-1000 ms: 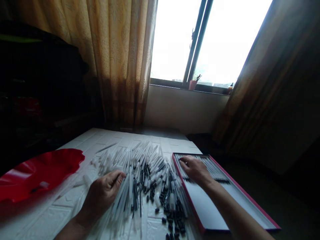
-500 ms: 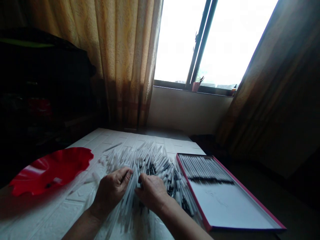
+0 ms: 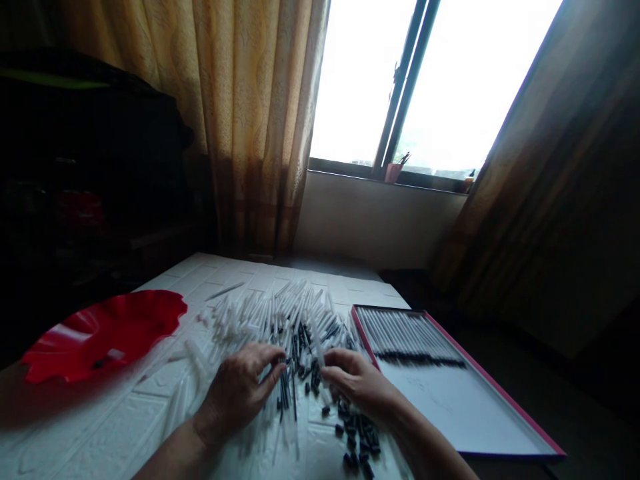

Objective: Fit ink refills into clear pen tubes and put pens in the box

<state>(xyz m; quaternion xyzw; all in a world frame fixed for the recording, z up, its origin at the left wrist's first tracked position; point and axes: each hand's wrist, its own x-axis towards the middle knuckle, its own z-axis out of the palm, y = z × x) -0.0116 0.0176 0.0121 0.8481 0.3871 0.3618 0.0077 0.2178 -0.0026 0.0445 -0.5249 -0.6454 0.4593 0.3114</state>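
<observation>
Both hands are working in the pile of pens [image 3: 295,327] on the white table [image 3: 125,427]. I am resting my left hand [image 3: 240,390] palm down on the loose tubes, fingers spread and gripping nothing. I am curling my right hand [image 3: 357,383] over the pile, fingertips pinching near one pen; whether it is gripped, I cannot tell. Black caps [image 3: 357,440] are lying beside my right wrist. Right of the pile, the flat box [image 3: 450,407] is holding a row of pens. Left, the red dish [image 3: 100,327] is sitting well apart.
</observation>
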